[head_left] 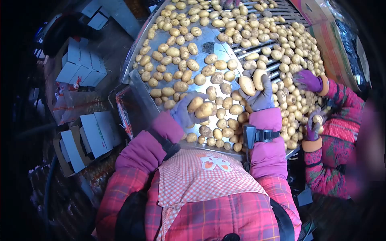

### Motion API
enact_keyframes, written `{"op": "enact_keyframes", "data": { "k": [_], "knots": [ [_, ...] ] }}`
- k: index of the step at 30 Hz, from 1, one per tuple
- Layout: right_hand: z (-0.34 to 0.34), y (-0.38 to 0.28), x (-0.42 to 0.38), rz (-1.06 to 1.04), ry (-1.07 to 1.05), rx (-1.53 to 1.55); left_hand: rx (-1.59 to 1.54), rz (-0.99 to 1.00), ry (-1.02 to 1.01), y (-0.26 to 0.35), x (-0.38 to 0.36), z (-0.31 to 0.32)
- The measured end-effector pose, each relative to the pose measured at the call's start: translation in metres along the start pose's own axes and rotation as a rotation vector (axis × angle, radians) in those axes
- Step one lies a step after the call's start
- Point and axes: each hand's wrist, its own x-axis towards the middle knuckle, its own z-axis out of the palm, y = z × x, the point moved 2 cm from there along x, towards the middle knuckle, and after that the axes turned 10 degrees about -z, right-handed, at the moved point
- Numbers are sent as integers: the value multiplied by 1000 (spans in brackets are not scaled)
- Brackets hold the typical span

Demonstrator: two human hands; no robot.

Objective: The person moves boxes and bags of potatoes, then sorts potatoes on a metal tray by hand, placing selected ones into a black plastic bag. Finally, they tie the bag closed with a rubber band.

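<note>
Both hands full, with loose potatoes lying in the gap between

We see the left hand curled around a pair of potatoes, low over the near part of the metal counter. Their long axes slant from lower left to upper right, and they sit on the side of the palm that faces the right hand.

That right hand is also closed on two: a pale potato whose long axis points away from the body, and a second potato just beside it, tilted from upper left to lower right. We find this pair farther forward than the left hand's.

The relation we judge to matter most is the gap between the hands. Loose potatoes lie across it on the metal; one potato sits nearer the right hand, another potato nearer the left.

Past the right hand we have dark bars and a dense heap of potatoes. A co-worker's purple-gloved hand reaches in over that heap; their other hand holds a potato.
</note>
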Motion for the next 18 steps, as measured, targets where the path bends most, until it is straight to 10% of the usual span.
{"op": "enact_keyframes", "data": {
  "k": [5, 7, 10, 13, 15, 17, 18],
  "knots": [
    [21, 7, -63, 84, 78, 135, -995, -532, -38, 49, -11, 28],
    [20, 18, -83, 112, 168, 213, -951, -384, -148, 21, 0, 20],
    [5, 32, -115, 112, 65, 211, 621, 197, 67, 76, -18, 45],
    [-6, 39, -148, 115, 70, 185, 121, 149, -124, 84, -24, 65],
    [-11, 40, -163, 94, 111, 225, 720, 86, -150, 70, -21, 68],
    [-19, 36, -175, 96, 130, 195, -796, -208, -471, 44, -20, 86],
    [-21, 33, -179, 91, 119, 224, -788, -213, -483, 46, -23, 90]
  ]
}}
